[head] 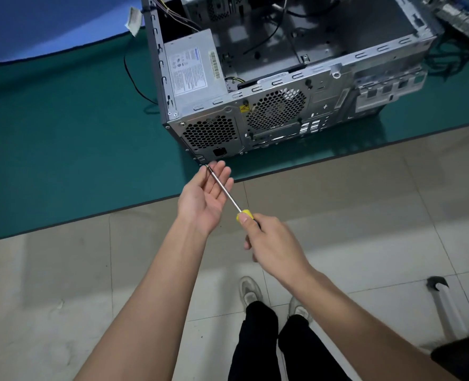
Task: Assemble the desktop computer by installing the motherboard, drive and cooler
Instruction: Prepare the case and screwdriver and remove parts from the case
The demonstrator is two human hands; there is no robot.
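An open grey computer case [280, 116] lies on its side on the green mat, its rear panel with fan grilles facing me. The power supply [192, 70] sits in its near left corner, and loose cables hang inside. My right hand [272, 243] grips the yellow handle of a screwdriver [228, 193]. The shaft points up and left toward the case's lower rear corner. My left hand [203, 196] is held palm up with straight fingers under the shaft, near its tip. A circuit board [464, 23] lies at the far right, partly cut off.
The green mat [63, 149] covers the table, whose front edge runs diagonally across the view. A blue sheet [49, 23] lies at the back left. Tiled floor, my legs and shoes are below, and a chair base [442, 298] stands at the right.
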